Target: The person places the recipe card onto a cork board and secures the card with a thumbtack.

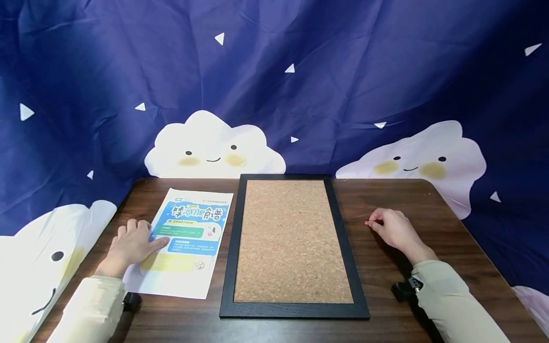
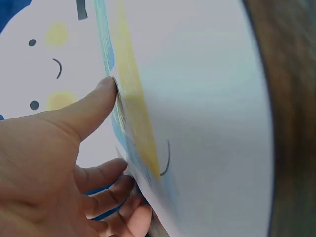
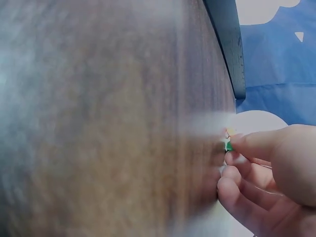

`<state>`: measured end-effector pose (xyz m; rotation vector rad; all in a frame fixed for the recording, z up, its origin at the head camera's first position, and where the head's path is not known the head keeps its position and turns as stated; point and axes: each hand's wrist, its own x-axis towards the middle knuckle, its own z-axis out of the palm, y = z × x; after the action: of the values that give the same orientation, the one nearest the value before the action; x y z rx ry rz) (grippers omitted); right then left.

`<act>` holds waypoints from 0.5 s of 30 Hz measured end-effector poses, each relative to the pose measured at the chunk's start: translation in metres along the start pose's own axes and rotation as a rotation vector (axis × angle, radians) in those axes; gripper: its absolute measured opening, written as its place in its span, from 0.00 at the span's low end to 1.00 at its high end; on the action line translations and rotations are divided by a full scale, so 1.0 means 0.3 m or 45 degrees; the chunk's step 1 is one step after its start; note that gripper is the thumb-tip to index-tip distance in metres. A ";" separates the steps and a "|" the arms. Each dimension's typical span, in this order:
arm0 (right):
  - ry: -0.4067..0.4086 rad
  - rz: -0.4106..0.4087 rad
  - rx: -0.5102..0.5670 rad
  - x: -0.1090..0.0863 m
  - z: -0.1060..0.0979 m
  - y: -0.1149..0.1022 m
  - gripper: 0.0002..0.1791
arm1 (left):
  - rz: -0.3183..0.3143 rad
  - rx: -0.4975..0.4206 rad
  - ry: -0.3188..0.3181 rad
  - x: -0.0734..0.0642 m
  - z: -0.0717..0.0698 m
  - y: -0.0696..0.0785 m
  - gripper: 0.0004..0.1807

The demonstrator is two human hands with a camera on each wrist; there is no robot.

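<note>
Paper (image 1: 188,245) lies printed side up at the left of the table (image 1: 394,195), slightly askew, its far end leaning right. The left hand (image 1: 132,242) rests at its left edge: the thumb reaches over onto the print, while the other fingers, loosely bent and spread, sit past the edge. They do not wrap round it, so the hand seems to steady the sheet rather than grip it. The corkboard (image 1: 296,243), in a black frame (image 1: 296,310), lies just right of the paper, near the middle; that spot probably keeps it within easy reach of both hands. Further right, the right hand (image 1: 392,228) is closed at the tips, thumb and forefinger pinching a red bit (image 1: 366,222); so small a thing leaves room for fingertips only. The right wrist view shows a green bit (image 3: 229,146) and a yellowish bit (image 3: 231,132) by the thumb tip; whether these are held too I cannot tell, nor what they are. Behind the table hangs a blue cloth (image 1: 300,105) with smiling clouds (image 1: 214,133).
</note>
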<state>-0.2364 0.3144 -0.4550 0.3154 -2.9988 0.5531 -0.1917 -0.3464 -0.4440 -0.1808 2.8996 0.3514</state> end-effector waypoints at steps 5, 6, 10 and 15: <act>-0.032 0.000 0.018 -0.007 -0.010 0.006 0.06 | -0.036 -0.057 -0.026 0.010 -0.006 0.015 0.52; -0.036 0.005 0.024 -0.009 -0.012 0.005 0.06 | -0.041 -0.057 -0.028 0.012 -0.009 0.017 0.52; -0.056 0.058 0.067 -0.021 -0.022 -0.002 0.06 | -0.072 -0.080 -0.041 0.015 -0.017 0.022 0.53; -0.072 0.133 0.189 -0.037 -0.028 -0.013 0.05 | -0.087 -0.139 -0.007 0.009 -0.019 0.010 0.46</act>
<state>-0.2243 0.3160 -0.4469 0.1867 -3.0483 0.7924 -0.1958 -0.3451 -0.4386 -0.2950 2.8621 0.4974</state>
